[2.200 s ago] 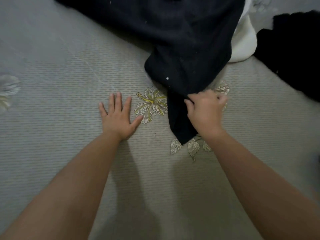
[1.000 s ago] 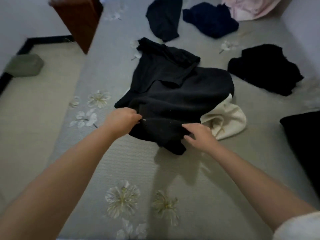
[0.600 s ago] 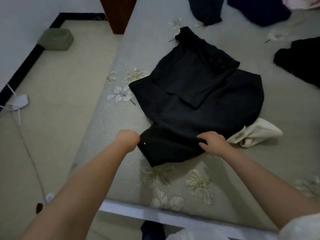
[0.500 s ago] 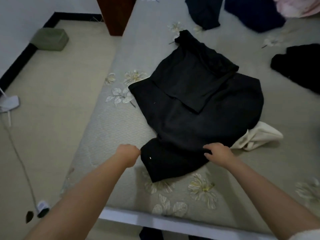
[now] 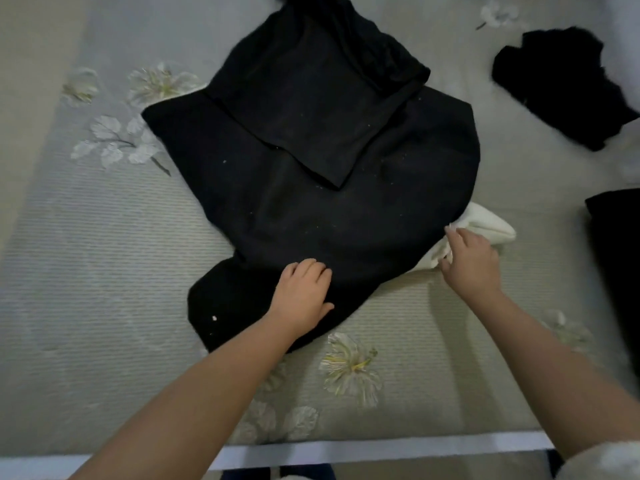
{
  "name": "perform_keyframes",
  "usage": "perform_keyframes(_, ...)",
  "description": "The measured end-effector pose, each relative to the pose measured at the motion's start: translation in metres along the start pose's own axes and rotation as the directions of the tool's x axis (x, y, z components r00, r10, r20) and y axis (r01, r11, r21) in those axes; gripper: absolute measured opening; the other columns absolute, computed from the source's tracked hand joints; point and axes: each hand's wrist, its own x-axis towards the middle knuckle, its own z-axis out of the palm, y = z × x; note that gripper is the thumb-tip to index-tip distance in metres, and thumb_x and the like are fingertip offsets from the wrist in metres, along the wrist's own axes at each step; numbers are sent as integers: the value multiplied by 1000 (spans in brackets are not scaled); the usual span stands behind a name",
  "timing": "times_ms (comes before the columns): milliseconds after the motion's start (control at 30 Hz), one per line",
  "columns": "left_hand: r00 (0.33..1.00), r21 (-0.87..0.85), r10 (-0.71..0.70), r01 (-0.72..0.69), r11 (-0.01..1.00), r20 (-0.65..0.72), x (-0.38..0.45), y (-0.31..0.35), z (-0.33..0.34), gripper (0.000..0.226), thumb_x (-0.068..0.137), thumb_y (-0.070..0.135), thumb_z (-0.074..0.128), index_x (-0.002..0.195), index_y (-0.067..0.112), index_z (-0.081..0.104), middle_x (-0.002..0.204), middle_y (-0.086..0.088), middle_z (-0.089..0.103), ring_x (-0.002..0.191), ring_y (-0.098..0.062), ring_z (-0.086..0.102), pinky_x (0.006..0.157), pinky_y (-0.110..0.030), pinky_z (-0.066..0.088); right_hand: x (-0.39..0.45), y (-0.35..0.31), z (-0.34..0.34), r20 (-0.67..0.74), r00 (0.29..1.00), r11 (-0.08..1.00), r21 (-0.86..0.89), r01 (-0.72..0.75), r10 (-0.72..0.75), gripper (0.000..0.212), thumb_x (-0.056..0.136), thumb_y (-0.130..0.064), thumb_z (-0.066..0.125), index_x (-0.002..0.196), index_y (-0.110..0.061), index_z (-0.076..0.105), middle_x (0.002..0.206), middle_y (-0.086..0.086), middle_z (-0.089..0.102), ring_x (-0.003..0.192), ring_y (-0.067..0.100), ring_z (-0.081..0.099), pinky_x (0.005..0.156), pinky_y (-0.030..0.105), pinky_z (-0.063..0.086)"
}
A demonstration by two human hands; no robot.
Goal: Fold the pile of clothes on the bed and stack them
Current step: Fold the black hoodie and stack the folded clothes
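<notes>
Black knit fabric lies under my left hand (image 5: pixel 303 294), whose fingers (image 5: pixel 308 268) curl loosely on the black garment (image 5: pixel 311 188) spread across the bed (image 5: pixel 86 271). My right hand (image 5: pixel 471 259) pinches the white cloth (image 5: pixel 485 225) poking out just beyond its fingertips. Tugging that cloth could drag and rumple the garment above it. A smaller dark piece (image 5: pixel 308 109) sits beyond both hands.

bedroom, floral bed (image 5: pixel 104 271), strewn clothes (image 5: pixel 561 84)
</notes>
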Motion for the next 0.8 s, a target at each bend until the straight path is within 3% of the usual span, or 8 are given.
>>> perform_keyframes(100, 1000, 33, -24, 24, 999, -9, 21, 20, 21, 62, 87, 40, 55, 138, 11, 36, 141, -8, 38, 133, -19, 31, 110, -35, 21, 29, 17, 8, 18, 997, 994, -89, 70, -69, 59, 89, -15, 53, 143, -19, 30, 149, 11, 29, 133, 30, 30, 102, 45, 32)
perform_keyframes(167, 995, 23, 53, -52, 998, -89, 30, 23, 22, 48, 56, 34, 84, 98, 17, 71, 96, -3, 67, 92, -16, 63, 83, -27, 48, 52, 23, 11, 47, 992, 978, -169, 123, -116, 55, 91, -21, 51, 142, -26, 32, 150, 6, 26, 136, 26, 25, 103, 42, 30)
perform_keyframes(233, 986, 64, 98, -90, 994, -133, 39, 16, 18, 35, 27, 25, 91, 56, 23, 72, 55, 7, 62, 55, -11, 61, 56, -17, 48, 75, 24, 11, 88, 978, 949, -239, 204, -188, 41, 92, -25, 47, 133, -25, 47, 143, 0, 40, 135, 22, 27, 102, 35, 29)
perform_keyframes(300, 977, 69, 135, -125, 990, -163, 44, 2, 3, 34, 24, 20, 92, 48, 22, 69, 46, 8, 56, 45, -10, 56, 47, -12, 42, 90, 21, 4, 86, 971, 933, -267, 240, -225, 31, 94, -27, 43, 120, -21, 59, 126, -2, 57, 128, 19, 36, 97, 31, 28)
perform_keyframes(500, 885, 348, 392, -295, 890, -251, 55, -41, -150, 31, 33, 17, 91, 54, 12, 68, 46, 2, 58, 41, -14, 56, 39, -15, 42, 118, -8, -109, -110, 970, 967, -162, 197, -216, 25, 92, -26, 46, 104, -19, 65, 104, 5, 63, 114, 22, 45, 93, 33, 28)
perform_keyframes(600, 815, 411, 444, -285, 866, -371, 60, -53, -243, 16, 59, 17, 81, 60, 7, 69, 48, -4, 61, 41, -19, 59, 36, -18, 44, 133, -31, -198, -228, 941, 967, -94, 236, -252, 23, 89, -20, 48, 102, -13, 66, 104, 13, 64, 108, 27, 52, 95, 35, 29)
perform_keyframes(700, 803, 266, 281, -159, 951, -525, 55, -57, -316, 17, 78, 16, 63, 80, 1, 70, 66, -17, 67, 59, -30, 65, 47, -31, 49, 136, -44, -280, -279, 912, 950, -7, 311, -301, 24, 89, -20, 51, 106, -9, 65, 105, 15, 66, 103, 32, 57, 90, 37, 35)
perform_keyframes(800, 780, -120, -121, 59, 991, -614, 46, -60, -380, 25, 94, 19, 48, 115, 12, 60, 109, -16, 64, 99, -34, 59, 78, -36, 44, 127, -55, -351, -360, 875, 919, 103, 381, -323, 23, 87, -24, 58, 103, -8, 64, 103, 11, 67, 101, 31, 57, 86, 36, 37)
